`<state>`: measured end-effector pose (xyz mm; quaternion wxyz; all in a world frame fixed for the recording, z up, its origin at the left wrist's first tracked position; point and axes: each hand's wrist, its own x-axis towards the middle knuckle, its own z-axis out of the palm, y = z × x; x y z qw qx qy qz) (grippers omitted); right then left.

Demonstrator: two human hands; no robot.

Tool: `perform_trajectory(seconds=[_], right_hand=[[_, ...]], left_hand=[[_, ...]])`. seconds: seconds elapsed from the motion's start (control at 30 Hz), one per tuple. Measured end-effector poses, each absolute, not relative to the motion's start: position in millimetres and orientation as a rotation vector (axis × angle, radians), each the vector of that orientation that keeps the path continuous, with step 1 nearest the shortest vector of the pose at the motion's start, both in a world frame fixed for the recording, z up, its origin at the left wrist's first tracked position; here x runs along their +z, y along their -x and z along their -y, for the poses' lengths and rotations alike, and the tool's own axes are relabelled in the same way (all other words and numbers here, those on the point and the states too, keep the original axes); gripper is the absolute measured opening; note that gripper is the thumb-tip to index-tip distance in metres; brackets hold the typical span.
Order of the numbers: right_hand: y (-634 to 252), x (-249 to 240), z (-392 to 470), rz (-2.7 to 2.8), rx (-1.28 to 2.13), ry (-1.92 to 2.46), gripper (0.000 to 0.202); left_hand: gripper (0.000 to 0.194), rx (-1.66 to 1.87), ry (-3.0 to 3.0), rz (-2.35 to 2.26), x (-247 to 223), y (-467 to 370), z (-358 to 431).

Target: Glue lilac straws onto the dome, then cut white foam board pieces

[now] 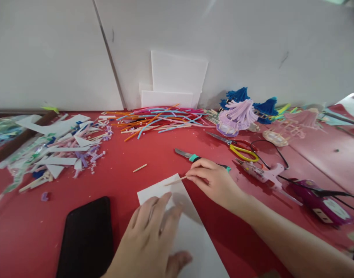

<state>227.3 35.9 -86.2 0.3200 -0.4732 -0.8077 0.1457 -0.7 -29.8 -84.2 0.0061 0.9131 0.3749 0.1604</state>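
A white sheet of foam board or card (191, 226) lies on the red table in front of me. My left hand (152, 231) rests over it with the fingers stretched out. Between the thumb and fingers of my right hand (213, 181) is a thin wooden stick (175, 181), its far end over the sheet's top edge. Just beyond that hand lies a utility knife (188, 155) with a turquoise and black handle, partly hidden by the fingers. A short piece of wooden stick (140, 168) lies on the table, left of the sheet's far corner.
A black phone (85, 235) lies at the left, near scraps (67, 150). Colourful pipe cleaners (165, 119) lie at the back before white boards (177, 73). On the right are pliers or scissors (243, 152), a pink glue gun (266, 173), a purple power strip (322, 200) and a lilac pipe-cleaner model (237, 116).
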Motion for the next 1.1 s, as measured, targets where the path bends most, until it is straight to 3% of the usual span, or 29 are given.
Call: perform_trajectory(seconds=[0.1,0.23,0.47,0.9,1.1], right_hand=[[-222.8,-86.4,-31.6,2.093,0.48,1.212,0.015],[-216.8,-89.6,-25.2,2.137,0.6,1.157,0.019],[-217.6,-93.9,-22.6,2.288,0.571,1.084,0.022],[-224.3,-87.8,-30.5,2.174,0.744,1.128,0.023],[-229.6,-87.9,-35.8,2.24,0.703,1.071,0.013]], left_hand=[[0.074,0.399,-3.121,-1.063,-90.1,1.0,36.6],[0.082,0.236,-3.146,-0.962,-87.4,3.1,32.6],[0.059,0.282,-3.042,-1.148,-83.4,-12.5,37.2],[0.066,0.388,-3.186,-1.265,-93.4,-11.9,38.8],[0.073,0.363,-3.247,-1.211,-94.0,-12.4,38.5]])
